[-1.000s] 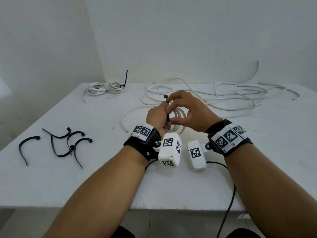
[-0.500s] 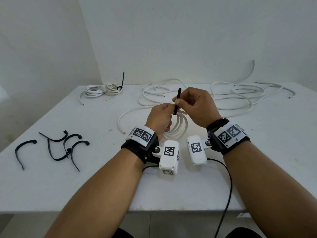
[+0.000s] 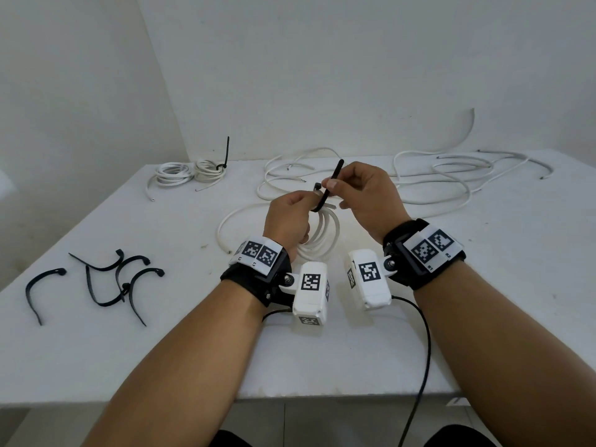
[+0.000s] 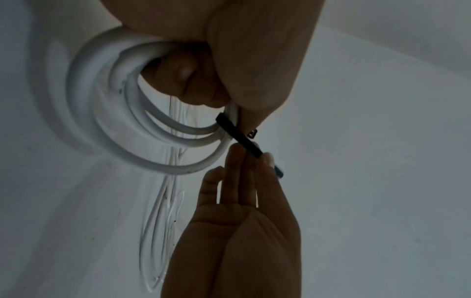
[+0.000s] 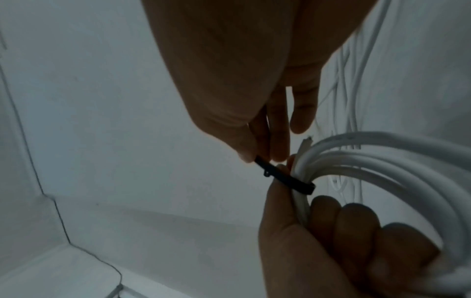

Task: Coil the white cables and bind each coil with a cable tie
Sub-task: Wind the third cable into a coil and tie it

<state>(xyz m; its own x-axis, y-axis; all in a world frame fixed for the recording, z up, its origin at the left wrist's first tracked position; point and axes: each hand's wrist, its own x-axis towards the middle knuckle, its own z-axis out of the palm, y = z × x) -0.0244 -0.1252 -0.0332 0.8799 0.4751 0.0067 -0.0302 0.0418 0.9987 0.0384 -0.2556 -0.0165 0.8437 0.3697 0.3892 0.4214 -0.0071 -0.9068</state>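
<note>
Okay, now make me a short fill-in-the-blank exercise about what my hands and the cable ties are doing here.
1. The left hand grips a coil of ____ cable.
2. The right hand pinches a black ____ looped around that coil.
3. The spare ties lie on the table's ____ side.
4. The far bound coil has its tie tail pointing ____.

Missing words: white; cable tie; left; up

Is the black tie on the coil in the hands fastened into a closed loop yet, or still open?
Open. The cable tie wraps the white coil, but its head sits apart from the tail pinched in the right hand.
</note>
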